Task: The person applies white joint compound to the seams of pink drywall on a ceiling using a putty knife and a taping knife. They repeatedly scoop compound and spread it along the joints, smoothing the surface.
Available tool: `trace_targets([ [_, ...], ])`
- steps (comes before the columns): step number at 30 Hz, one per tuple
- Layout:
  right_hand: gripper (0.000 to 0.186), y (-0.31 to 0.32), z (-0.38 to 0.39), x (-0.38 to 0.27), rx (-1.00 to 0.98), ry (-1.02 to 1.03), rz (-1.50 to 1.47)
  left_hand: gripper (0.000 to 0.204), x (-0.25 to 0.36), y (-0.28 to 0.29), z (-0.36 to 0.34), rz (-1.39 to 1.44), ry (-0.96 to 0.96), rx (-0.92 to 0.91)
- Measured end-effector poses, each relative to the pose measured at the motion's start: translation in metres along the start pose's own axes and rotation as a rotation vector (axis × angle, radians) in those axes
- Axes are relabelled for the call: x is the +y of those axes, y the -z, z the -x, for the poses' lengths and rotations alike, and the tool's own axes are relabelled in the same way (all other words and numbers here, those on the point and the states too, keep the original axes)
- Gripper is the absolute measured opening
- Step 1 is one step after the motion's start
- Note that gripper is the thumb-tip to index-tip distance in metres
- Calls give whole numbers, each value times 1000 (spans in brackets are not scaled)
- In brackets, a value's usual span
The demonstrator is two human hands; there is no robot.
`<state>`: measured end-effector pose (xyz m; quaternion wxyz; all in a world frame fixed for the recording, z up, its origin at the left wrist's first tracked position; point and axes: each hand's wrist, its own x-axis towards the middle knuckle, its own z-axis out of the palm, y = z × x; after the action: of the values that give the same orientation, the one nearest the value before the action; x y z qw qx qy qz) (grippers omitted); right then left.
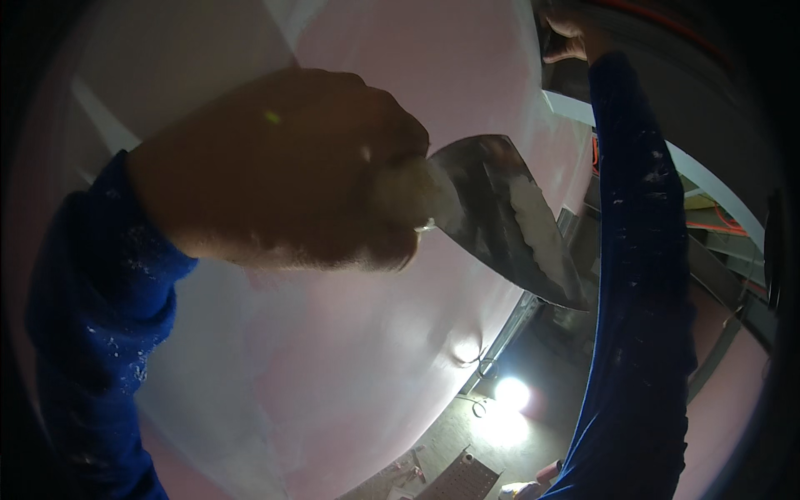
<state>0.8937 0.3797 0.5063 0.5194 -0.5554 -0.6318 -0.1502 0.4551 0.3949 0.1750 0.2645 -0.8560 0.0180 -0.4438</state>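
Observation:
My left hand (292,175) is raised close to the view, its fingers wrapped round the handle of a putty knife (479,187). The knife's wide metal blade points right and downward, with a strip of pale filler (537,225) along its edge. Behind it stretches a pinkish wall (333,358) with pale, smoothed patches. My right arm reaches up along the right side, and my right hand (567,37) is at the wall's top right edge. Its fingers are bent around something dark that I cannot make out. White specks dot both blue sleeves.
Down on the floor a bright work lamp (512,394) shines beside the wall, with a cable (483,364) near it. A perforated metal step or platform (461,479) stands at the bottom. Metal framing (717,271) and orange cords lie beyond my right arm.

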Motion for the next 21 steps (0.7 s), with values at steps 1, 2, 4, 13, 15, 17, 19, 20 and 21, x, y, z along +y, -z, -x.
trace_targets([
  [1, 39, 0, -1, -8, 10, -18, 20, 30, 2, 4, 0, 19, 62, -69],
  [2, 39, 2, -1, -14, 25, -24, 30, 30, 3, 4, -3, 39, 49, -58],
  [4, 38, 15, 4, -23, 56, -24, 23, 30, 6, 6, -7, 15, 20, -86],
  [13, 32, 62, 23, 28, -66, -14, -173, 32, 10, 15, -9, 30, 61, -138],
  [15, 31, 62, 22, 46, -49, 14, -137, 34, 10, 13, -10, -6, 50, -95],
  [17, 33, 59, 21, 59, -71, 24, -223, 35, 11, 11, -10, -43, 26, -42],
  [19, 35, 53, 22, 64, -52, 22, -253, 35, 11, 11, -9, -20, 71, -86],
  [20, 37, 49, 23, 64, -56, 39, -238, 36, 12, 12, -9, -5, 101, -99],
  [21, 38, 46, 25, 63, -34, 30, -248, 36, 12, 12, -9, -11, 98, -114],
])
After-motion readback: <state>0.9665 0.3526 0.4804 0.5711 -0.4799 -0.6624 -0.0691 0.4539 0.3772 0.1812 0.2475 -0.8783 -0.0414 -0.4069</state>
